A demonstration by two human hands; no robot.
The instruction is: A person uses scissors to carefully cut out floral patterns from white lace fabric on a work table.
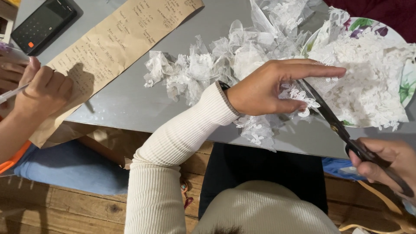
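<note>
My left hand [277, 86], in a cream ribbed sleeve, pinches a piece of white floral lace [299, 97] between thumb and fingers over the grey table [130, 104]. My right hand [390, 162] grips the black handles of a pair of scissors [333, 121] at the lower right. The scissor blades point up and left into the lace just under my left fingers. More white lace and tulle scraps [225, 60] lie heaped behind my left hand.
A floral plate [405, 82] piled with lace cut-outs sits at the right. Another person's hand [41, 89] holds a pen over a strip of brown paper [121, 34] with handwriting at the left. A black calculator [43, 21] lies at the top left.
</note>
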